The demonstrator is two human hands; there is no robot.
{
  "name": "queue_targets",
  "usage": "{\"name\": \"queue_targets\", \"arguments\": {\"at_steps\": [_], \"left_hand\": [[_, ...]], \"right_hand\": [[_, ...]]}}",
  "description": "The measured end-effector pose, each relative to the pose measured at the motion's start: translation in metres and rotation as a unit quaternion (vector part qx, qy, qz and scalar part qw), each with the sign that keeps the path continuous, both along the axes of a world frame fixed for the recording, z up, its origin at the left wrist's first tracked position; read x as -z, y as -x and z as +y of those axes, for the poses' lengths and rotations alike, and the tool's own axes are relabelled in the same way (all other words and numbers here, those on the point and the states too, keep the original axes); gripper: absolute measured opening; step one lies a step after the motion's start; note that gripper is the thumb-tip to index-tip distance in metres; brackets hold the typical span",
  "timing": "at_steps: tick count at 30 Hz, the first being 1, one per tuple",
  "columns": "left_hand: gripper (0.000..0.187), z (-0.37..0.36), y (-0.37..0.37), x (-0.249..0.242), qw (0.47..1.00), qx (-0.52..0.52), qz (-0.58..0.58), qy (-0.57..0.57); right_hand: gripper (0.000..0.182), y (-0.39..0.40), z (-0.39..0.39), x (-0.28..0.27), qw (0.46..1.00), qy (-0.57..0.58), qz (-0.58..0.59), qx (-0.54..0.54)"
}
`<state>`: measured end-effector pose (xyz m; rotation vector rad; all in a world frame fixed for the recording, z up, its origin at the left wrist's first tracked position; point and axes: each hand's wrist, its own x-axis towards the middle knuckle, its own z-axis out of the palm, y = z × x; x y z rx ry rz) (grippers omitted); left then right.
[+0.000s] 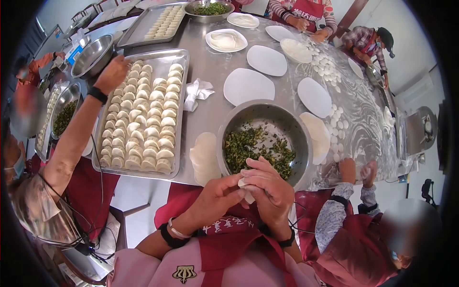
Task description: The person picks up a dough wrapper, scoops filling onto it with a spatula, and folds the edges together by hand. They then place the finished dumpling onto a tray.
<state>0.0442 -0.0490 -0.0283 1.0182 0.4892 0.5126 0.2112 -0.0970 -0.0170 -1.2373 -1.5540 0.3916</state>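
Both of my hands are closed around a pale dumpling (247,195), just in front of a steel bowl (306,138). My left hand (215,198) pinches it from the left, thumb and fingertips pressed together. From the right, my right hand (272,191) curls its fingers over the dumpling and hides much of it. Inside the bowl lies a chopped green and brown filling (244,146), heaped toward the left and near side. Overlapping round dough wrappers (204,158) lie to the bowl's left, and more wrappers (316,136) lie against its right side.
A metal tray (184,95) of dumpling rows stands at left, with a co-worker's hand (114,74) over its far corner. White plates (248,87) sit beyond the bowl. Dough pieces (338,129) and flour cover the right side, near another co-worker's hands (356,171). A crumpled tissue (197,93) lies beside the tray.
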Motion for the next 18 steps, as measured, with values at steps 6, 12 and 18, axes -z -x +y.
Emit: {"name": "queue_targets", "arguments": {"at_steps": [6, 12, 18], "left_hand": [[0.021, -0.0007, 0.0016, -0.0025, 1.0, 0.011, 0.025, -0.012], [0.018, -0.0025, 0.0037, -0.0004, 0.999, 0.016, 0.031, -0.009], [0.017, -0.0019, 0.0032, -0.0036, 0.999, 0.022, 0.034, -0.016]], "right_hand": [[0.014, 0.0019, -0.0009, -0.003, 1.0, -0.001, -0.013, -0.019], [0.013, 0.0033, -0.0022, -0.0033, 0.999, 0.0, -0.03, -0.018], [0.014, 0.002, -0.0029, -0.0091, 0.999, 0.006, -0.02, -0.035]]}}
